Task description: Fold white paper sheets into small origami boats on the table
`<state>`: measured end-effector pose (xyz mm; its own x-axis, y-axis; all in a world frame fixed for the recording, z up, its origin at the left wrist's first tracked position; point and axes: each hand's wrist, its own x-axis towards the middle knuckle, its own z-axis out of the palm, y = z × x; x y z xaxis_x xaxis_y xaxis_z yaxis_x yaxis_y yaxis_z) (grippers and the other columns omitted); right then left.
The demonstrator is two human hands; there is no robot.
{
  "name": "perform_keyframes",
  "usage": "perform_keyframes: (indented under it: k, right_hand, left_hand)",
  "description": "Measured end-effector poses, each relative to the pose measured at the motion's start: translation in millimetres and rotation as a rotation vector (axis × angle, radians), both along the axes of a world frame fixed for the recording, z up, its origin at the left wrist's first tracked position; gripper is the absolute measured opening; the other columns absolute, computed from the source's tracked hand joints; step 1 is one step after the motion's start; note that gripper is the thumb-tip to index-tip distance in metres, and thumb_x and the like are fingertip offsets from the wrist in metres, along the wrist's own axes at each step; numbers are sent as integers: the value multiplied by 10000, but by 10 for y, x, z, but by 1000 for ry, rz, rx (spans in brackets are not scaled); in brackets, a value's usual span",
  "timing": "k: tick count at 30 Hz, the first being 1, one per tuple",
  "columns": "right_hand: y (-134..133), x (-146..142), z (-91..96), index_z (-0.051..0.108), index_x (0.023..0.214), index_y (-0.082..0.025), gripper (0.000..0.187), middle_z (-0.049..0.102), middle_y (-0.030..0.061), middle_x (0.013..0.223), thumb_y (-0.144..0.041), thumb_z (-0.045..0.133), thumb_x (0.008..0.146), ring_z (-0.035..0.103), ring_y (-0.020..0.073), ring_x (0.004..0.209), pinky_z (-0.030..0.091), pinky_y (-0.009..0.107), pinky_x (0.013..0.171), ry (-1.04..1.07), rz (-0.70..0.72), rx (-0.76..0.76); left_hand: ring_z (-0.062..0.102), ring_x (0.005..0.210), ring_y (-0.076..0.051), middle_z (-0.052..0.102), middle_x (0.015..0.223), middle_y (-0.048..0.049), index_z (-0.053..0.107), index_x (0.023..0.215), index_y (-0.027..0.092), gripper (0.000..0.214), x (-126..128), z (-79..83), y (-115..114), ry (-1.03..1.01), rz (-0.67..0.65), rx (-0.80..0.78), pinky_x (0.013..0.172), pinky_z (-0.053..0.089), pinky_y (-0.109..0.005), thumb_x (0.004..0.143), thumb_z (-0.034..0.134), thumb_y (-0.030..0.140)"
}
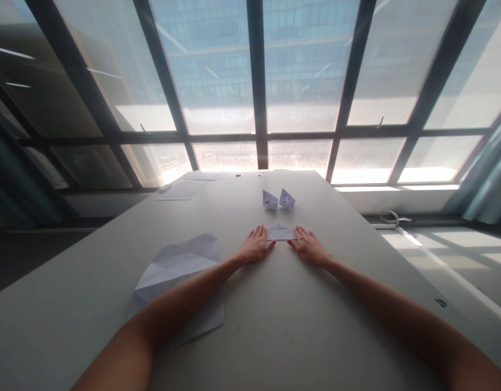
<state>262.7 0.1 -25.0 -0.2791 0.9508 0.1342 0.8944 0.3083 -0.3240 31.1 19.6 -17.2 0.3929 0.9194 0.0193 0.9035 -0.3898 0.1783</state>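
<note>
A folded white paper boat (279,232) lies flat on the table, its pointed peak facing away from me. My left hand (256,244) rests on its left end, palm down with the fingers stretched out. On the right end lies my right hand (309,246), also flat, thumb pointing inward. Just beyond them, two finished paper boats stand side by side: the left boat (270,200) and the right boat (287,199). Under and beside my left forearm spreads a large creased sheet of paper (177,263), partly hidden by the arm.
The white table (283,336) reaches toward a wall of windows. Flat paper sheets (179,190) lie at its far left, with a small pale object (164,188) beside them. A coiled white cable (392,218) sits past the right edge. Curtains (484,179) hang at both sides.
</note>
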Motion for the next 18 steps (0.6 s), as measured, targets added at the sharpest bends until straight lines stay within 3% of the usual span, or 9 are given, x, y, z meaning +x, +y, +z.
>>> perform_keyframes:
  k: [6,18]
  right_hand:
    - [57,43,14,606,1317,-148,443,530,156,1444,-414,474,989,468,264,1340,304,374,1127,55,-61,97]
    - [86,68,-14,649,1209,-178,347,613,137,1328,-355,610,913,518,267,1249,360,368,1050,155,-71,149]
  left_hand:
    - [186,1502,-285,256,1604,-178,345,1502,75,650,-28,-19,3,-71,14,34,1214,143,-435,1004,283,487]
    - [327,1449,-266,423,1535,-110,479,1416,187,512,-72,-29,67,-181,11,71,1195,230,-423,982,438,455]
